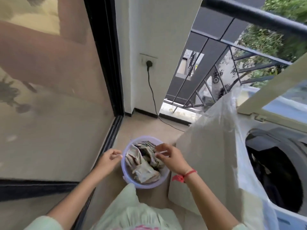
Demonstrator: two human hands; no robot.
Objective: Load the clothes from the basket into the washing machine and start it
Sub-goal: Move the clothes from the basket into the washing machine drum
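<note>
Head view looks down on a lavender basket (144, 185) standing on the floor, near the middle, just left of the washing machine (207, 163). Crumpled beige and dark clothes (142, 163) fill it. At the basket's left rim the left hand (108, 161) has its fingers curled round a thin white handle. The right hand (169, 159), with a red thread (186, 175) at the wrist, pinches the matching handle at the right rim. To the right, the machine's lid (274, 90) stands raised over the drum (274, 180), where dark cloth lies, and a clear plastic sheet (224, 113) drapes over its corner.
</note>
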